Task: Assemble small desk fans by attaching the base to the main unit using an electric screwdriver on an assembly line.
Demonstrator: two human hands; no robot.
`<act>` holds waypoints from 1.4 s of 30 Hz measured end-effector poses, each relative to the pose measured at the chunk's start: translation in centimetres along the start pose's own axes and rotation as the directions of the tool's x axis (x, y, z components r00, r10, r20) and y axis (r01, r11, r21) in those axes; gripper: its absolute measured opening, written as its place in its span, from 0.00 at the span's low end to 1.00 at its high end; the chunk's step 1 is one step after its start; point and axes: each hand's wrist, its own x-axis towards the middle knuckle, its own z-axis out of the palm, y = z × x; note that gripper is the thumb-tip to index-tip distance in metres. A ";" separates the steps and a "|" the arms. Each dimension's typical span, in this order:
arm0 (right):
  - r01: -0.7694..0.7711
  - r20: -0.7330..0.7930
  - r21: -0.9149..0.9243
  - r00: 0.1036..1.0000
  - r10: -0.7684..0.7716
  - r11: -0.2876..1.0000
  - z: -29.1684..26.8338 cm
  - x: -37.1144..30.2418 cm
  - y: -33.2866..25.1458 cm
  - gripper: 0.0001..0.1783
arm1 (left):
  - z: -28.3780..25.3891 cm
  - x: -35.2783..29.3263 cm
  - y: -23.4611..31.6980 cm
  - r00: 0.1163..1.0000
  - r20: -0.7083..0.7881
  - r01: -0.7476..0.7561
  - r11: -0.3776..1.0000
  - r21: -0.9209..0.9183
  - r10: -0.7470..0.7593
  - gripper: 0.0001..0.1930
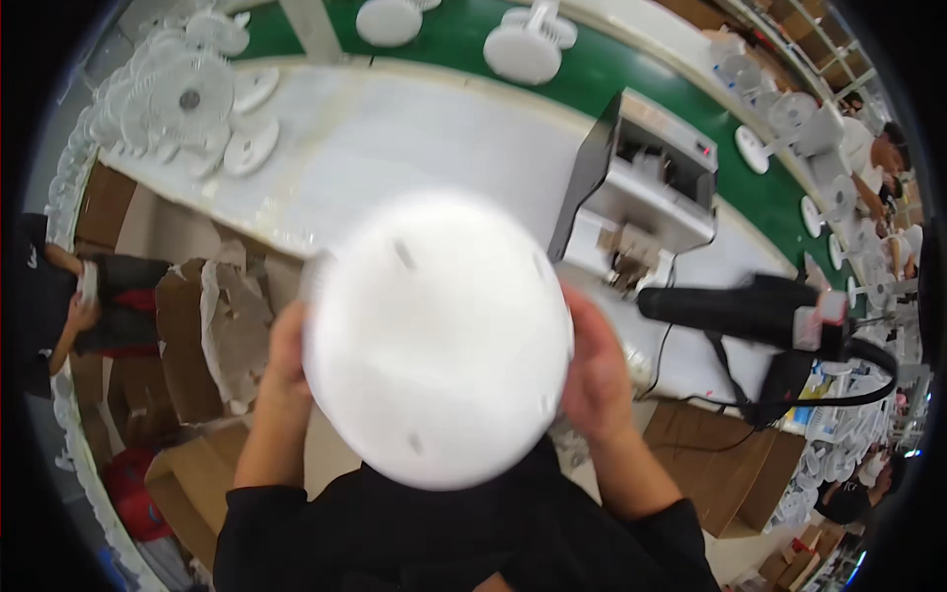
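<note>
Between my two hands is a white round fan base (444, 345), its flat disc face turned up toward me with a few small grey marks near the rim. My left hand (288, 347) grips the disc's left edge, its fingers partly hidden behind it. On the opposite edge my right hand (596, 373) is closed round the rim, fingertips out of sight under the disc. The disc is held up in front of my body and looks slightly blurred. Whatever is attached beneath it is hidden.
A white worktable (424, 128) lies ahead, with a grey and black machine (651, 183) on it. Right of me is a black handheld tool (740, 314) with cables. Fans (187, 94) crowd the far left. A green conveyor (444, 44) carries more; cardboard boxes (192, 483) stand below left.
</note>
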 end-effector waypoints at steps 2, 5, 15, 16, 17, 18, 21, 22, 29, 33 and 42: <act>-0.151 -0.054 0.152 0.986 0.160 0.977 1.3 -0.1 -1.2 0.25 | -4.3 -2.8 -4.7 0.973 0.045 0.226 0.973 -0.034 -0.225 0.17; -0.269 0.087 -0.090 0.957 0.276 0.959 -0.7 -1.5 -1.8 0.25 | -1.2 -4.1 -8.1 0.914 -0.120 0.395 0.917 0.048 -0.387 0.19; -0.425 -0.378 -0.311 0.876 0.299 0.850 -2.5 -7.2 -0.9 0.25 | 0.9 -1.0 -12.3 0.971 -0.082 0.235 0.955 0.180 -0.224 0.21; -0.410 -0.417 -0.342 0.873 0.255 0.846 -2.4 -7.5 -0.5 0.25 | 1.7 -1.5 -11.8 0.976 0.028 0.203 0.948 0.247 -0.217 0.21; -0.396 -0.451 -0.373 0.868 0.210 0.839 -2.3 -7.8 -0.2 0.24 | 2.4 -1.9 -11.5 0.968 0.138 0.161 0.938 0.307 -0.212 0.21; -0.394 -0.457 -0.371 0.866 0.204 0.841 -2.2 -7.6 -0.1 0.24 | 3.6 -2.0 -11.6 0.943 0.223 0.170 0.933 0.316 -0.247 0.22; -0.361 -0.330 -0.639 0.926 0.183 0.679 -1.6 -5.9 0.1 0.23 | 7.8 -2.5 -11.5 0.896 0.280 0.231 0.901 0.367 -0.344 0.23; -0.335 -0.283 -0.718 0.941 0.184 0.611 -1.5 -5.5 0.1 0.23 | 8.6 -2.6 -11.5 0.878 0.253 0.287 0.871 0.400 -0.406 0.24; 0.007 -0.334 -0.872 0.722 -0.606 0.489 -2.6 -5.3 -1.7 0.13 | 9.7 -0.8 -12.0 0.959 0.138 0.192 0.924 0.331 -0.249 0.26; 0.456 -0.083 -0.803 0.551 -0.830 0.383 -3.0 -4.0 -4.6 0.24 | 9.7 -0.4 -11.6 0.967 0.118 0.179 0.931 0.318 -0.226 0.26; 0.538 0.422 -0.193 0.801 -0.426 0.820 -1.3 3.0 -12.7 0.41 | 9.8 -0.8 -9.3 0.951 0.090 0.285 0.953 0.107 -0.295 0.26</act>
